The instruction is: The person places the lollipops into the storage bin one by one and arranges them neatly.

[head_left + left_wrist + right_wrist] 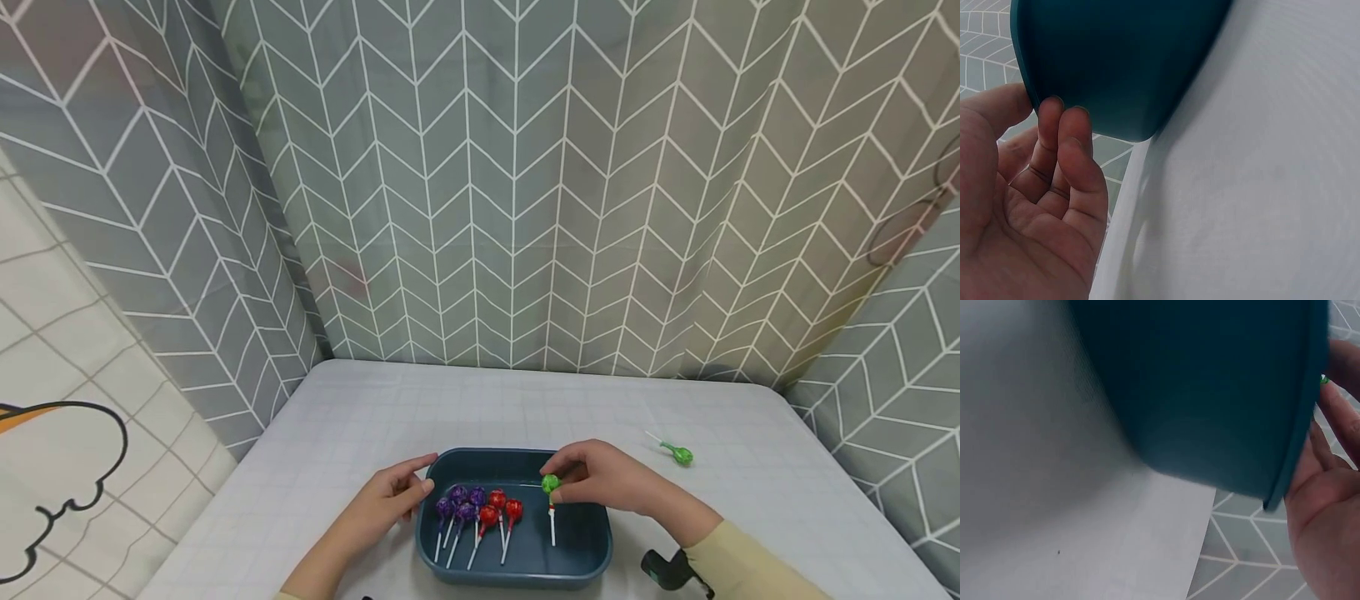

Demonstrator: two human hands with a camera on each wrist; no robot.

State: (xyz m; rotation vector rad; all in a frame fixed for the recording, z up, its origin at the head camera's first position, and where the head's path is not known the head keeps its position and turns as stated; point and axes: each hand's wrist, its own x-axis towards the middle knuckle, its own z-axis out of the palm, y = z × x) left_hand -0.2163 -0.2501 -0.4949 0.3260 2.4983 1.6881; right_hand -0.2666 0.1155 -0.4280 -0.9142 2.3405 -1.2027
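Note:
A dark blue tray (517,577) stands near the table's front edge. On its left side lie several purple lollipops (459,493), with three red lollipops (513,509) beside them, sticks toward the front. My left hand (386,504) holds the tray's left rim; in the left wrist view its fingertips touch the outer wall. Over the tray's right part, my right hand (596,477) pinches a green lollipop (551,483) by its head, the white stick pointing to the front. The right wrist view shows mostly tray wall, with only a speck of green between the fingers.
Another green lollipop (682,456) lies on the white table (450,400), right of the tray and behind my right forearm. A black device (666,571) is by my right wrist. Patterned curtains (517,208) hang behind the table and on both sides.

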